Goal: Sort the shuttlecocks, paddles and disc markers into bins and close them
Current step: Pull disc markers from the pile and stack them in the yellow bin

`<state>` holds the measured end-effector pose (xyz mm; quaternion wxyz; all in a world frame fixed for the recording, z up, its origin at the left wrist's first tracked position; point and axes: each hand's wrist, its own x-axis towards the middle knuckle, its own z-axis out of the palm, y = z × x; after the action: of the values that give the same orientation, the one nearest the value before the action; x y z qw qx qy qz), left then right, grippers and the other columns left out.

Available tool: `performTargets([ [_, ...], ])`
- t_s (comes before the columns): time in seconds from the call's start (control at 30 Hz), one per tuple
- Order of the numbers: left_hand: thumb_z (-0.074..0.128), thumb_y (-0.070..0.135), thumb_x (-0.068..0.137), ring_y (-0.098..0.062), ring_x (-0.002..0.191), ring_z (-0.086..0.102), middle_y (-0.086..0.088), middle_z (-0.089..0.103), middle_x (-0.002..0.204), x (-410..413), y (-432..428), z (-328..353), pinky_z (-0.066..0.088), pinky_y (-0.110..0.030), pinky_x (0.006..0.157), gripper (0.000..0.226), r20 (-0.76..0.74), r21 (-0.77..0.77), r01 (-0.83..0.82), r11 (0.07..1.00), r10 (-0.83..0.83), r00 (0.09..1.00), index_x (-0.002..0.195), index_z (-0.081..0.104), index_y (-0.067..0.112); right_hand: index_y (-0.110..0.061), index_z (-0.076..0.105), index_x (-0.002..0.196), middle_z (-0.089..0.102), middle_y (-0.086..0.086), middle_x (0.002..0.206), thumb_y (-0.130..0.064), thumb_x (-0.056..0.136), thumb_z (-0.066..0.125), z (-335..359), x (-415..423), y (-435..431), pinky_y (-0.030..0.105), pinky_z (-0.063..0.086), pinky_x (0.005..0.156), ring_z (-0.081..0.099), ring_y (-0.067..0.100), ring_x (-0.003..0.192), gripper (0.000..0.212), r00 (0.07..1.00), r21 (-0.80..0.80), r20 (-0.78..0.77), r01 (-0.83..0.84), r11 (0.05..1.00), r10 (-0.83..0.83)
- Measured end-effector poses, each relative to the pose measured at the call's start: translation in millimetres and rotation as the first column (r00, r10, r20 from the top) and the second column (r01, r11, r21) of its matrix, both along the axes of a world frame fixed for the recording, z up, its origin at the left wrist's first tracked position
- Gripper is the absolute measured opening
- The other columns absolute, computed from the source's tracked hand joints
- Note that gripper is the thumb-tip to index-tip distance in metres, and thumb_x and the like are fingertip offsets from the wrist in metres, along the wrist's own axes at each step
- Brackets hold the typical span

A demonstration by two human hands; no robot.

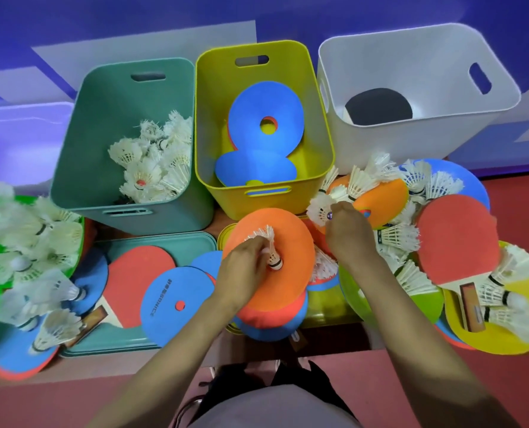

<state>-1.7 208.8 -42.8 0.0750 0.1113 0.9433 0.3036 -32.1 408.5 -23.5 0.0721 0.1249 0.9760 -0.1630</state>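
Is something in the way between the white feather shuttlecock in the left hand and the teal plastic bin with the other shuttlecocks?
Nothing visible does. The teal plastic bin stands open; its teal lid lies flat in front of it. The left hand grips the white feather shuttlecock right of that lid.

Three bins point(81, 186) stood there: teal, yellow, white. At least three paddles point(457, 239) showed; shuttlecocks point(396, 237) and disc markers point(251, 118) — too heaped to count.

Red floor point(504, 384), blue wall point(71, 20) (pale grey panels across it), grey shirt point(272, 409) at bottom edge
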Motion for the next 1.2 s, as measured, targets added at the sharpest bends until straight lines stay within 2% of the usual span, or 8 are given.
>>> performTargets([
  [0.13,0.054,0.016,0.09,-0.025,0.087,0.062,-0.003,0.067,0.094,-1,1,15,0.046,-0.031,0.069,0.011,-0.161,0.086,0.03,0.996,-0.016,0.987,0.099,0.06,0.013,0.002,0.051,0.125,0.051,0.018,0.128,-0.012,0.096,0.045,20,6,0,0.036,0.032,0.097,0.044,0.034,0.117,0.033,0.993,-0.06,-0.105,0.055,0.997,-0.061],
  [0.4,0.051,0.021,0.09,-0.009,0.086,0.054,0.009,0.059,0.095,-10,-6,67,0.041,-0.03,0.078,0.013,-0.399,0.296,0.109,0.949,0.019,0.917,0.102,0.052,0.025,-0.004,0.063,0.111,0.06,0.015,0.115,-0.008,0.089,0.047,89,32,-15,0.034,0.04,0.082,0.058,0.032,0.098,0.028,0.923,-0.212,-0.332,0.13,0.969,-0.196],
  [0.6,0.059,0.017,0.088,-0.006,0.091,0.054,0.01,0.054,0.1,-13,-40,102,0.042,-0.016,0.083,0.027,-0.422,0.474,0.003,0.881,0.224,0.879,0.109,0.045,0.025,-0.007,0.068,0.104,0.065,0.008,0.105,-0.014,0.088,0.05,127,30,-60,0.035,0.051,0.081,0.061,0.02,0.078,0.024,0.868,-0.39,-0.471,-0.042,0.92,-0.16],
  [0.67,0.062,0.014,0.087,0.0,0.087,0.051,0.009,0.052,0.094,-16,-59,110,0.04,-0.01,0.078,0.027,-0.428,0.509,-0.049,0.86,0.302,0.852,0.103,0.043,0.024,-0.006,0.067,0.107,0.063,0.008,0.106,-0.01,0.091,0.054,134,22,-80,0.027,0.05,0.081,0.055,0.012,0.076,0.021,0.866,-0.411,-0.486,-0.111,0.905,-0.115],
  [0.73,0.061,0.016,0.088,-0.004,0.085,0.055,0.011,0.054,0.09,-24,-81,115,0.047,-0.023,0.071,0.021,-0.422,0.484,-0.107,0.869,0.338,0.841,0.097,0.045,0.026,-0.006,0.065,0.109,0.061,0.009,0.109,-0.011,0.092,0.055,136,11,-101,0.021,0.048,0.08,0.052,0.01,0.075,0.021,0.864,-0.427,-0.497,-0.162,0.89,-0.081],
  [0.87,0.056,0.011,0.09,-0.011,0.087,0.063,0.007,0.066,0.093,-45,-130,117,0.048,-0.031,0.075,0.009,-0.454,0.382,-0.171,0.908,0.345,0.821,0.098,0.06,0.015,-0.007,0.06,0.117,0.056,0.009,0.12,-0.022,0.093,0.054,132,-19,-143,0.04,0.049,0.089,0.06,0.017,0.084,0.028,0.898,-0.406,-0.438,-0.234,0.883,0.037],
  [1.0,0.052,0.01,0.089,-0.025,0.096,0.066,0.0,0.07,0.106,-83,-170,109,0.051,-0.036,0.081,0.023,-0.437,0.156,-0.252,0.955,0.295,0.85,0.103,0.068,0.018,-0.006,0.054,0.125,0.051,0.01,0.128,-0.026,0.094,0.052,125,-58,-182,0.039,0.044,0.091,0.06,0.028,0.1,0.037,0.905,-0.297,-0.388,-0.301,0.906,0.173],
  [1.2,0.044,0.005,0.088,-0.033,0.109,0.058,-0.006,0.058,0.129,-141,-193,103,0.049,-0.043,0.088,0.042,-0.234,-0.09,-0.321,0.943,0.293,0.927,0.126,0.055,0.02,-0.001,0.047,0.129,0.046,0.017,0.132,-0.023,0.096,0.047,108,-125,-222,0.037,0.038,0.093,0.047,0.033,0.118,0.04,0.919,-0.12,-0.253,-0.34,0.933,0.302],
])
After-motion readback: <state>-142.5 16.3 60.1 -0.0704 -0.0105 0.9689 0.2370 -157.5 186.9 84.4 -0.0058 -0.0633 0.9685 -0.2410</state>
